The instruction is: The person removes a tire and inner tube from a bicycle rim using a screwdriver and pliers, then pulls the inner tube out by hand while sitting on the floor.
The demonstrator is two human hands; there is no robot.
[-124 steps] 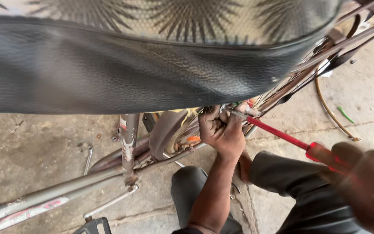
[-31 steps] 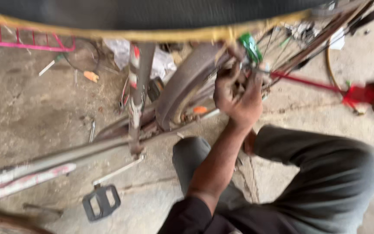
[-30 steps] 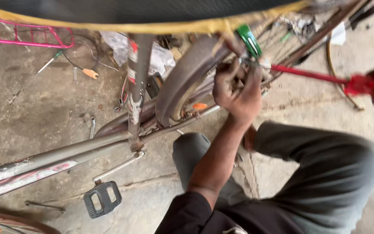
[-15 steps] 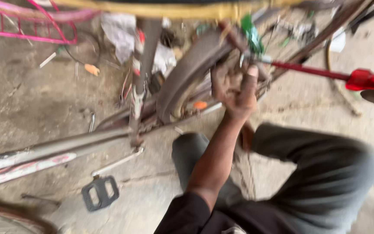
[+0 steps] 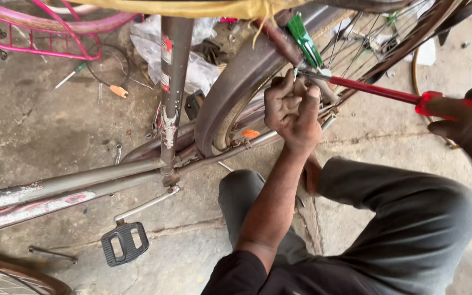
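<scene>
Left hand [image 5: 292,106] fisted round a fitting by the rear mudguard [image 5: 236,82]; right hand [image 5: 468,123] gripping the red screwdriver [image 5: 378,91] handle; long stiff shaft, looks light, probably slippy, so hold the handle

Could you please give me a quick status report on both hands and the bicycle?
Left hand fisted at the rear mudguard stay. Right hand gripping the red screwdriver, tip at the left hand. Spokes crowd behind.
</scene>
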